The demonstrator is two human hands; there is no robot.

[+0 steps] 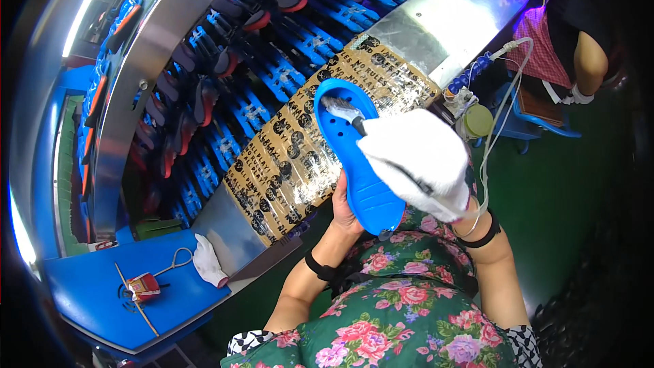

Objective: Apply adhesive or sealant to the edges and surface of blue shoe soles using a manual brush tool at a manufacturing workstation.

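A blue shoe sole [366, 184], with a raised rim and small holes toward its toe, is held tilted before my body. My bare left hand [346, 206] grips it from the left edge, most of its fingers hidden beneath. My right hand [417, 160], in a white knitted glove, is closed on a brush [343, 110]. The pale bristles touch the inside of the sole near the toe. The brush's handle is mostly hidden by the glove. Just beyond the sole lies a ledge covered in brown printed tape [286, 163].
Behind the ledge, a rack of blue holders [286, 75] carries several dark soles with red edges. On the blue tabletop [82, 286] at left lie a white glove [208, 262], a small red box [143, 287] and a stick. A white hose [492, 143] hangs beside a yellow-green container [478, 121]. Another person's arm [589, 65] shows at right.
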